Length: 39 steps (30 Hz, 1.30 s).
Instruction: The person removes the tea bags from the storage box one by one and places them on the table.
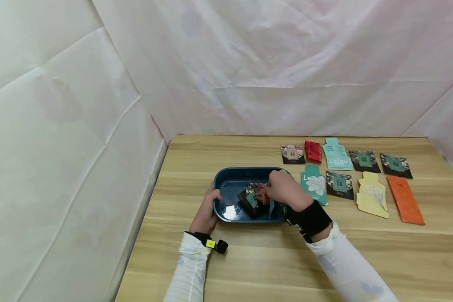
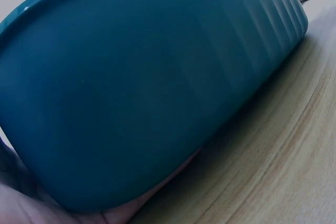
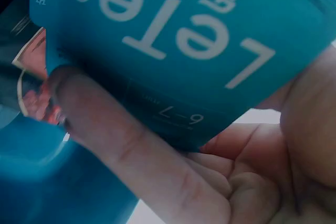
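A dark blue, deep oblong tray [image 1: 226, 180] lies on the table, its outer wall [image 2: 157, 77] filling the left wrist view. My left hand [image 1: 206, 209] grips the tray's left end, thumb over the rim and fingers partly under the base. Over the tray's right part, my right hand [image 1: 287, 191] holds a teal LeTea sachet [image 3: 173, 35] between its fingers and thumb. Inside the tray lie a black sachet with a green label [image 1: 251, 199] and a reddish patterned sachet [image 1: 261, 193], partly covered by the right hand. Other contents there are hard to make out.
Right of the tray, several sachets lie in two rows: a red one [image 1: 313, 151], a pale teal one [image 1: 337, 155], a teal one [image 1: 314, 184], a yellow one [image 1: 372, 195], an orange one [image 1: 405, 200] and dark ones. White cloth [image 1: 287, 63] hangs behind the table.
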Motion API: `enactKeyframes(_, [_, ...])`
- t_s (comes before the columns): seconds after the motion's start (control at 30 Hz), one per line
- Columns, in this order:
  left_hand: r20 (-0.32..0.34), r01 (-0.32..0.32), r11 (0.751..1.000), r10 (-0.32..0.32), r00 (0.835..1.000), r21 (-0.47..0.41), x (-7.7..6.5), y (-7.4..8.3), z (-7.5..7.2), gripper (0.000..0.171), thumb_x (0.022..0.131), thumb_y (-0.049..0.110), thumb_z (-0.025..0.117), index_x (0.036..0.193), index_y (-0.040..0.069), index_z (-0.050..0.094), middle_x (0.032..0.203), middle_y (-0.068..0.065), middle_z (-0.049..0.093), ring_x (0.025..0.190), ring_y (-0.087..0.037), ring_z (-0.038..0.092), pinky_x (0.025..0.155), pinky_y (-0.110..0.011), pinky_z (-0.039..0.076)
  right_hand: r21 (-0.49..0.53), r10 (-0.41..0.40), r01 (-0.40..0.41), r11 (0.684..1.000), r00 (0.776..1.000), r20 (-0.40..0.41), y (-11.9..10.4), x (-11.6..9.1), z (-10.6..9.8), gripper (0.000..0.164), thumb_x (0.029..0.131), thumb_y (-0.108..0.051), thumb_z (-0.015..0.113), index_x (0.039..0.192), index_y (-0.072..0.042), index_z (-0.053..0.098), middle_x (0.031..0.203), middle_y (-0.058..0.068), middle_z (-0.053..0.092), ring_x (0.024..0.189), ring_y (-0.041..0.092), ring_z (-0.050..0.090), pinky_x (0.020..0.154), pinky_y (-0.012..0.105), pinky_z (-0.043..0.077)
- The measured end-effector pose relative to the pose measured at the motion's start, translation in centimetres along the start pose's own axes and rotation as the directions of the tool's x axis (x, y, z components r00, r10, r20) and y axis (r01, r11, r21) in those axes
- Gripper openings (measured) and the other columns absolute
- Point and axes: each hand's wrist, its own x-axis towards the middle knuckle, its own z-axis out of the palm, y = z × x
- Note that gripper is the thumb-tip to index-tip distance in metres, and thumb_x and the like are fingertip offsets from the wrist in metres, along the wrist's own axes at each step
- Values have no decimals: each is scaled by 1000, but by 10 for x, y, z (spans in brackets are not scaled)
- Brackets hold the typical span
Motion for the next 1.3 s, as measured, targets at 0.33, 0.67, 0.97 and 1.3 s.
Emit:
enactKeyframes(0.33, [13,44,997,-43,999,-57,-1,5,-2,84,72,3,41,152,24,28,153,-2,27,131,-23,26,99,-30,30,225,-21,56,973,988,-155,18,-23,-10,17,96,-8,54,113,-6,53,72,8,56,57,20,45,57,34,35])
enactKeyframes(0.67, [-2,92,994,-93,996,-55,-6,18,-23,86,73,6,40,155,22,19,153,-8,25,126,-29,35,85,-29,45,338,-77,356,871,779,-622,86,7,10,27,97,-29,57,118,-14,63,87,5,60,61,15,45,51,38,35])
enactKeyframes(0.97, [10,114,993,-114,993,-27,-8,26,-36,91,72,6,39,157,20,9,155,-8,18,129,-31,29,90,-34,41,238,72,121,964,740,-668,171,45,29,35,95,-37,57,127,-22,60,93,3,61,73,13,53,59,27,38])
enactKeyframes(1.3, [3,119,993,-119,993,26,-11,32,-35,93,71,7,40,157,21,8,157,-7,16,132,-32,26,92,-35,41,253,115,-6,967,903,-415,101,5,7,31,88,-10,64,114,7,64,100,24,65,75,27,60,58,32,43])
